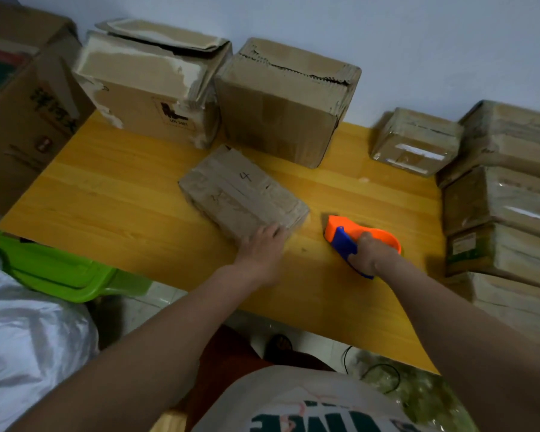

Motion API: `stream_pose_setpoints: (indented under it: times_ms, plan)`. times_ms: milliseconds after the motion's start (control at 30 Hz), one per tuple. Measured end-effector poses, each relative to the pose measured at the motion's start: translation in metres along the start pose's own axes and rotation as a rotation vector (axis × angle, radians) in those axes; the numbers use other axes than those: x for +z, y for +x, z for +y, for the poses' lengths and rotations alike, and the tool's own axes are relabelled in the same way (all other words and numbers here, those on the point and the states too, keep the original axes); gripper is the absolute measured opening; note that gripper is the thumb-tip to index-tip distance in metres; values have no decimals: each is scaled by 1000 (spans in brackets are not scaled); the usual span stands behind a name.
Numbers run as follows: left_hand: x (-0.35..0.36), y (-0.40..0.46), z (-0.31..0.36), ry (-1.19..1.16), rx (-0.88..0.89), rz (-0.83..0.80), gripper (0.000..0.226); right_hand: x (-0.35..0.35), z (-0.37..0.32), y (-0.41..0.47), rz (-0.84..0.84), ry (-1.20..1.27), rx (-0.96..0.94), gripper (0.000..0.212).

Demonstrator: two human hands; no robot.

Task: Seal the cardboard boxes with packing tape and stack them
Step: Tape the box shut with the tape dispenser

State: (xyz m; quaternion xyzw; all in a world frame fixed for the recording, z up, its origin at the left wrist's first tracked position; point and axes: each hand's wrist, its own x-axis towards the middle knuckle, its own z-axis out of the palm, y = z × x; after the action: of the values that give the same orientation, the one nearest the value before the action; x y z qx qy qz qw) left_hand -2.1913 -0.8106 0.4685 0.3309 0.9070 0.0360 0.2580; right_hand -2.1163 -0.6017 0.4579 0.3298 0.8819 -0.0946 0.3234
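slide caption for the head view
Left hand steadies a flat cardboard box while right hand grips an orange tape dispenser.

On the flat box (243, 194) lying near the middle of your table (106, 198), a handwritten "4" sits on the top face; other pen marks beside it are too faint to read. The torn box (150, 85) at the table's far edge carries a printed mark on its front, with a line under it that looks like "UN 3481", though blur makes that uncertain. The big carton (22, 120) off the table's left edge shows large dark Chinese characters down its side, too smeared to make out. Your shirt (309, 410) bears big dark green letters, cut off and upside down from here, unreadable. Labels on the stacked boxes (505, 219) at the right edge are illegible.
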Motion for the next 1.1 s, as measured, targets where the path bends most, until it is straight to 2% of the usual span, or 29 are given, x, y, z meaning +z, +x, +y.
stream_pose_setpoints:
  times_ms: [100,200,300,333,400,467,500,567,633,733,900,1000,1100]
  plan:
    - [-6,10,-35,222,49,-63,107,15,7,4,30,41,-28,50]
    - [6,18,-43,253,41,22,95,20,11,7,67,78,-8,54]
    - [18,17,-33,248,6,149,91,17,2,5,316,124,-13,54]
    - [21,15,-31,251,-11,171,92,16,-5,4,439,161,-76,45]
    - [23,14,-26,266,-52,200,99,19,-25,0,676,253,-326,26]
    - [19,14,-22,268,-95,211,109,25,-52,-9,781,304,-628,26]
    - [17,16,-22,267,-100,205,112,31,-65,-12,769,280,-760,31]
    - [13,21,-31,272,-64,175,112,41,-84,-16,658,163,-888,43]
    - [12,23,-46,280,21,166,111,50,-91,-10,579,33,-860,46]
    - [16,26,-65,290,137,127,108,48,-96,7,581,-35,-789,46]
    - [19,32,-76,349,268,150,106,17,-112,35,440,161,-671,44]
    - [17,35,-84,384,315,110,107,-3,-116,48,359,311,-644,39]
    - [12,42,-92,391,342,67,107,-23,-124,56,246,515,-534,34]
